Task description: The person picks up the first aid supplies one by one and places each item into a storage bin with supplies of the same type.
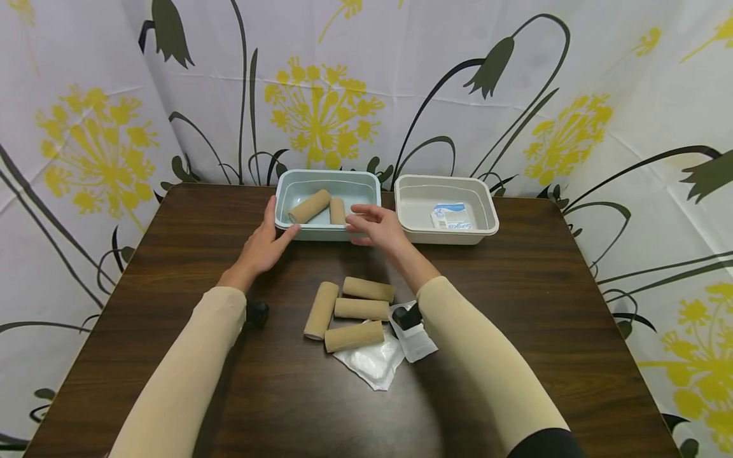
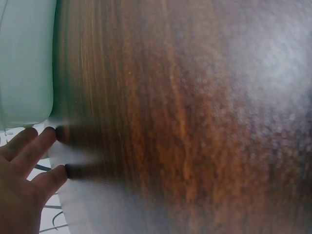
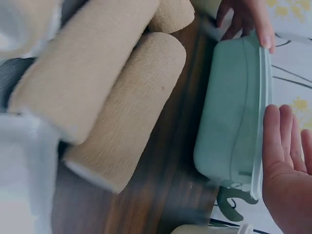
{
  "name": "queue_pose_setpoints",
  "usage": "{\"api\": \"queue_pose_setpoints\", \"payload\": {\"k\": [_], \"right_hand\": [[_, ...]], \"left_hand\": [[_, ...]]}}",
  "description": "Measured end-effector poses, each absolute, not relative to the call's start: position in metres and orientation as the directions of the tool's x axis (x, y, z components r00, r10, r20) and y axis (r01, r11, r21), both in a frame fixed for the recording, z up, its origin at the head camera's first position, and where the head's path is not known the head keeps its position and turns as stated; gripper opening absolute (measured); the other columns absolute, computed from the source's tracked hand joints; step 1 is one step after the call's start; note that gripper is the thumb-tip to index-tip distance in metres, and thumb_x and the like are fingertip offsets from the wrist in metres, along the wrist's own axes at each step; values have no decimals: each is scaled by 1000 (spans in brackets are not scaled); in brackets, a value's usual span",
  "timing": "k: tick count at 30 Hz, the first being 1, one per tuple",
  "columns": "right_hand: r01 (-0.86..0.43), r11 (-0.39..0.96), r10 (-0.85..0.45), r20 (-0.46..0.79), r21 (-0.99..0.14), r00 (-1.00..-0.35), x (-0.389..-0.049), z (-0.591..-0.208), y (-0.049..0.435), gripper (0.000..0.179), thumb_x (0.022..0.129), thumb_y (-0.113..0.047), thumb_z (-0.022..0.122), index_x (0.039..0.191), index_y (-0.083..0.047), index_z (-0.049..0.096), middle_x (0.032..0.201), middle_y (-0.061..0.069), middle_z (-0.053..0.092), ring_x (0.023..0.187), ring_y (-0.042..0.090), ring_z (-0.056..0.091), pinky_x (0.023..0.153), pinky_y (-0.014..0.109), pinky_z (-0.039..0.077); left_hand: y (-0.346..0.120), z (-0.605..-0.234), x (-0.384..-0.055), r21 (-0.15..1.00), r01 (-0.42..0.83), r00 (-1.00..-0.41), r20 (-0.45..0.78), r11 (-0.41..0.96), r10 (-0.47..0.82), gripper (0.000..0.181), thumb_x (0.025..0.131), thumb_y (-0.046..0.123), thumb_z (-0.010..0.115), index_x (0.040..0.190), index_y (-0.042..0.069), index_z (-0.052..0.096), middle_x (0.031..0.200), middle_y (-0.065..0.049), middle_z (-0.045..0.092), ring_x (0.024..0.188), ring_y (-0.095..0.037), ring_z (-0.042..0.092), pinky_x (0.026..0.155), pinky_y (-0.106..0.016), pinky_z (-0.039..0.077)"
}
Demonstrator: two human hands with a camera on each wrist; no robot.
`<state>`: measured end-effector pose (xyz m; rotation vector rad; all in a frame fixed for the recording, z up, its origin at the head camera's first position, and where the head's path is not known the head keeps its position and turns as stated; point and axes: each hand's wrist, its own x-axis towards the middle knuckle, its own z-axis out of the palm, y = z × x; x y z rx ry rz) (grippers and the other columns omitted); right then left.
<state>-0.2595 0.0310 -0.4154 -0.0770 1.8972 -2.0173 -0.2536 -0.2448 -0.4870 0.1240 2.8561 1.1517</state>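
A pale blue-green plastic bin stands at the back of the table, with a longer tan roll and a smaller-looking one inside. My left hand rests against its left front corner, thumb at the front rim and fingers along the side. Over the bin's right front rim is my right hand, its fingers extended and nothing between them. In the right wrist view, the right hand's fingers lie straight beside the rim. The left hand touches the far end there.
Nearer me lie several more tan rolls with a rough surface, beside white packets. A cream bin right of the blue-green one holds a blue-and-white packet. Behind the wooden table hangs a flowered curtain.
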Motion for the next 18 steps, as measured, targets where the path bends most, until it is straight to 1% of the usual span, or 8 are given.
{"api": "queue_pose_setpoints", "payload": {"k": [4,6,10,13,16,18], "right_hand": [[181,23,-354,-177,-983,-918,-246,-415,49,37,92,-14,65,127,-4,58,118,17,64,102,27,66,84,41,53],[162,56,-385,-171,-985,-907,-239,-415,61,36,92,-14,65,126,-4,59,118,17,64,101,26,66,85,43,52],[113,158,-428,-171,-981,-887,-230,-417,89,36,92,-13,64,126,-3,59,121,21,62,103,26,65,88,49,50],[81,222,-426,-172,-972,-888,-227,-424,109,36,92,-9,63,127,0,58,123,25,60,103,28,64,86,50,51],[57,280,-407,-172,-958,-897,-225,-434,123,37,91,-6,64,126,3,58,121,25,61,102,26,64,83,50,52],[34,325,-404,-171,-945,-899,-223,-441,130,38,90,-7,65,126,4,58,120,23,62,101,24,64,81,47,53]], "left_hand": [[-244,-485,-253,695,49,-995,-30,717,97,86,93,66,36,149,35,-22,160,-13,3,141,-43,18,107,-64,18],[-244,-485,-253,697,48,-995,-32,716,97,86,93,66,36,148,36,-22,160,-12,3,142,-43,17,107,-64,18],[-243,-485,-253,699,50,-994,-33,714,102,87,93,66,36,149,34,-22,160,-11,2,142,-42,17,107,-64,17],[-243,-485,-253,701,46,-995,-33,711,97,87,92,66,36,149,33,-21,160,-11,3,142,-42,18,107,-64,17],[-244,-485,-253,705,42,-995,-35,708,93,87,92,67,36,149,34,-21,160,-11,3,142,-42,18,107,-65,17],[-244,-486,-252,707,43,-995,-35,706,95,87,92,67,36,149,36,-22,160,-10,3,142,-42,18,107,-64,17]]}}
